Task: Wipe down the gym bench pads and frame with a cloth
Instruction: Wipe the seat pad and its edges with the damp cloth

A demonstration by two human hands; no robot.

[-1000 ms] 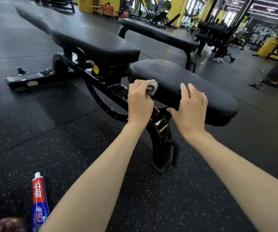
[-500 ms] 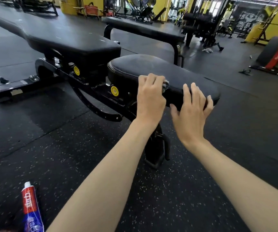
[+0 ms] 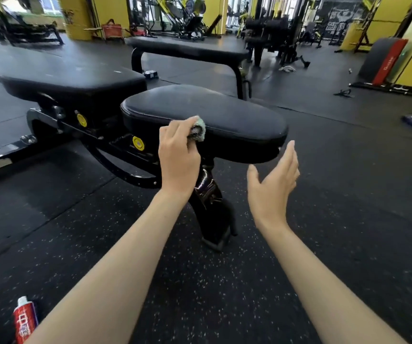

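Head view, and the cloth is right on the job: a small pale-green wad, bunched tight, pressed against the near side edge of the seat pad. The left hand has its fingers curled round it, knuckles up, clamping it against the vinyl rim. The right hand is off duty, fingers straight and spread, palm turned inward, holding nothing; it hovers just beside the pad's front end, and I cannot tell whether a fingertip brushes it.

Behind the seat, across a narrow gap, the long back pad lies flat. Under both runs the black frame, with a yellow knob just left of the working hand and the front leg dropping to the rubber floor between the two forearms.

My read: this is the seat-edge pass, early to middle of the task. Next calls for dragging the wad along the rim toward the front end, the free hand steadying the pad, then down onto leg and rails.

At the floor's near left corner lies a red toothpaste tube; a second bench stands well beyond.
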